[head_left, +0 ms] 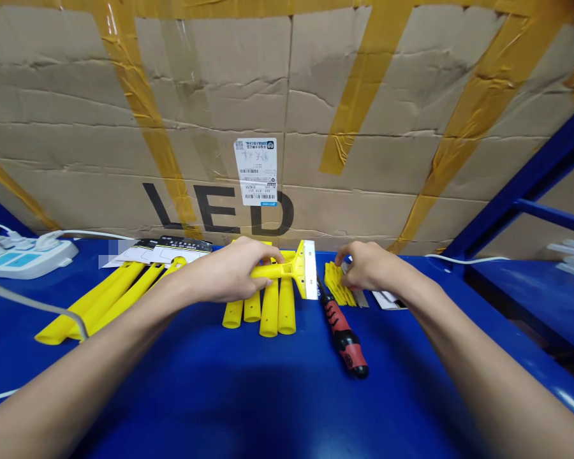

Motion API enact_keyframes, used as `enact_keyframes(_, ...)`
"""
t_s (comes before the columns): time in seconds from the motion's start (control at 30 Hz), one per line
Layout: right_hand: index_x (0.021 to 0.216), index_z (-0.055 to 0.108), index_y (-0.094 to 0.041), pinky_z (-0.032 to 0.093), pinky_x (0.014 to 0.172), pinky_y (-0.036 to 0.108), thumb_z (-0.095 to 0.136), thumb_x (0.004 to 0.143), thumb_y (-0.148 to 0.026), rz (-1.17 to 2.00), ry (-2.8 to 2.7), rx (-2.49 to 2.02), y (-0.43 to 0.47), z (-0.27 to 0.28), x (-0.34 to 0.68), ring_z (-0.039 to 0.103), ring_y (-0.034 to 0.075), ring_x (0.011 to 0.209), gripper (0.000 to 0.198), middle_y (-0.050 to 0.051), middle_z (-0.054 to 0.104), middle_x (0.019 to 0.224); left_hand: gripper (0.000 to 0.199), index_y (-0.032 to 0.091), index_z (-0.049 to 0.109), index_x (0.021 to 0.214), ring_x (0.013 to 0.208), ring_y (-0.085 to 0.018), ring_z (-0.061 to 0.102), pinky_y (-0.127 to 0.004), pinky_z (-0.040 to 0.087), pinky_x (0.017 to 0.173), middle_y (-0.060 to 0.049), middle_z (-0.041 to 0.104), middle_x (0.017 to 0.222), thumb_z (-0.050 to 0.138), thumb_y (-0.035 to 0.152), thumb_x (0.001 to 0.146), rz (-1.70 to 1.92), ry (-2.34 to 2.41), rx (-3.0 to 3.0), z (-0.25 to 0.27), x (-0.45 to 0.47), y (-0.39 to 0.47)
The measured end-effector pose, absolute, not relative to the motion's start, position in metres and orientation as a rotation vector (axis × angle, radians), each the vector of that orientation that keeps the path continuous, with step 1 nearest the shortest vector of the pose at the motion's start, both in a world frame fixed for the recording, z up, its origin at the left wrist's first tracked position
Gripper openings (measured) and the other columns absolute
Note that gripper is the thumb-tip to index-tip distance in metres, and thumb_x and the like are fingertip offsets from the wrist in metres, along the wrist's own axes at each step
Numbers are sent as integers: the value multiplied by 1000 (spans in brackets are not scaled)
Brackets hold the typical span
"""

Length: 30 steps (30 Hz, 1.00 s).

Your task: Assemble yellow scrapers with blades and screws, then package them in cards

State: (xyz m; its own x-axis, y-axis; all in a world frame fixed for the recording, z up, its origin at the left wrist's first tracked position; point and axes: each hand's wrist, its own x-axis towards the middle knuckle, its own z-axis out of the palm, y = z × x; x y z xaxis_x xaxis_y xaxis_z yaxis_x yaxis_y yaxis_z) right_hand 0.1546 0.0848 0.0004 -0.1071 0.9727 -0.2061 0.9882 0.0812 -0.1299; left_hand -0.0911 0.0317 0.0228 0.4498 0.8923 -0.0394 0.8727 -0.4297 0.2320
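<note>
My left hand (236, 271) grips a yellow scraper (270, 271) by its handle, with the flat metal blade plate at its head pointing right. Beneath it, several yellow scraper handles (269, 312) lie side by side on the blue table. My right hand (366, 264) is at a small pile of yellow plastic pieces (335, 284), its fingers curled down and pinched together at the pile's right side. Thin grey metal plates (361, 298) show just below those fingertips; what the fingers pinch is hidden. Between the hands lies a screwdriver (344, 338) with a red and black handle.
Several yellow scrapers (108, 293) with black-and-white cards (182, 247) lie at the left. A white power strip (26, 258) with cables stands beyond them. A large taped cardboard box (210, 115) walls off the back; a blue metal frame (511, 185) rises at right.
</note>
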Motion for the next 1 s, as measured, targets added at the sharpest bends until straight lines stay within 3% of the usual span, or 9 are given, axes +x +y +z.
enact_keyframes(0.2,116,74,-18,53,68,32,73,64,-12,-296,2326,2003,84,1,157,72,28,92,52,13,75,100,44,21,67,130,111,-30,64,-39,49,89,-11,71,123,64,29,86,132,1517,2492,22,-91,31)
enact_keyframes(0.4,89,79,-19,52,64,33,69,65,-6,-276,2300,1998,83,6,160,73,27,78,29,11,74,75,44,20,67,129,110,-29,64,-39,49,88,-11,72,122,64,29,86,144,1510,2501,20,-91,32)
enact_keyframes(0.5,89,77,-18,52,63,33,69,69,-12,-291,2312,2005,83,5,159,73,26,77,22,11,74,78,44,21,66,130,112,-30,64,-40,49,90,-10,71,123,64,28,87,131,1508,2498,20,-91,32)
enact_keyframes(0.83,100,76,-18,53,67,35,76,64,-15,-139,2334,2066,86,0,159,72,31,91,36,15,75,99,45,20,65,131,115,-29,63,-39,48,94,-10,70,125,63,27,86,107,1505,2486,22,-89,32)
enact_keyframes(1.0,110,73,-19,53,71,37,79,67,-24,-260,2433,2231,76,25,160,72,29,85,44,11,76,87,43,21,66,127,107,-28,64,-37,49,87,-9,72,119,64,27,85,109,1478,2504,20,-92,33)
